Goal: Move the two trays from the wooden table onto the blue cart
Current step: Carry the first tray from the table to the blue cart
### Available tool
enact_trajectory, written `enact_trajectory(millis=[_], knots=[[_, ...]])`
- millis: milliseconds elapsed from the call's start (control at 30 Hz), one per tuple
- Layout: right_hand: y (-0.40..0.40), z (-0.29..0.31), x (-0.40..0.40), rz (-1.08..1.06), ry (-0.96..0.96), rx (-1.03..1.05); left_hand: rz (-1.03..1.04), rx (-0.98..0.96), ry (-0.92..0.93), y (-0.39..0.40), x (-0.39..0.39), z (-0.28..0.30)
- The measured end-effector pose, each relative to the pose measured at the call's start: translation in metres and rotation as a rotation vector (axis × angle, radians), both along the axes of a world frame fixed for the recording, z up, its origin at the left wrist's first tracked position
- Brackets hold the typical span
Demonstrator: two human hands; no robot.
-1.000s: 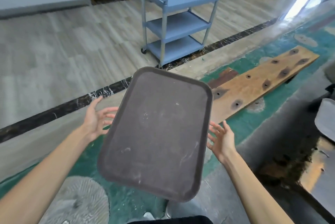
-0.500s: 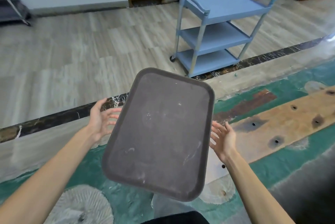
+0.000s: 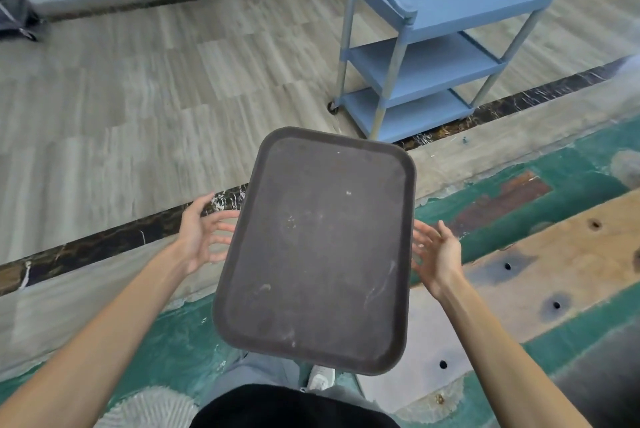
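A dark tray (image 3: 317,251) is up in the air between two hands. The left hand (image 3: 202,237) and right hand (image 3: 438,254) have spread fingers reaching under its long sides; the grip itself is hidden. Its long way points ahead and a bit right, toward the blue cart (image 3: 446,8). Bare wood floor (image 3: 138,98) lies open between tray and cart.

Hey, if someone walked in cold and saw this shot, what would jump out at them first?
The dark brown tray fills the middle, held from its sides by the left hand and right hand, fingers spread. Beyond it, upper right, stands the empty three-shelf blue cart on pale wood flooring. A worn plank with holes lies at the right.
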State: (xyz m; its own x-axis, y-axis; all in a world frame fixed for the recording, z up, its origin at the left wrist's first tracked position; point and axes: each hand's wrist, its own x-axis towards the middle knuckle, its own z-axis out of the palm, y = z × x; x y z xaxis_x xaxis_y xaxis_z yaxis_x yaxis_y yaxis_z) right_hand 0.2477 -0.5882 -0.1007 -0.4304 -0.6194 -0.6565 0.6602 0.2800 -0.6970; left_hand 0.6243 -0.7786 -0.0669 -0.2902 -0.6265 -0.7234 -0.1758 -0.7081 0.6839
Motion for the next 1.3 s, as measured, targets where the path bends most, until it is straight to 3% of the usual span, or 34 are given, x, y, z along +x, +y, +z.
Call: enact_trajectory(millis=[367,633,1000,1300], knots=[[-0.141,-0.01,-0.064,-0.2,0.024,0.05,-0.115,0.029,-0.028,-0.183,-0.094,-0.026],[-0.222,0.011,-0.116,-0.372,0.004,0.056,-0.285,0.042,-0.001,-0.312,-0.183,-0.015],[-0.234,0.03,-0.22,-0.53,-0.001,0.082,-0.468,0.029,0.025,-0.373,-0.34,0.009],[-0.263,0.014,-0.39,-0.56,0.018,0.078,-0.488,-0.037,0.044,-0.407,-0.522,0.005]])
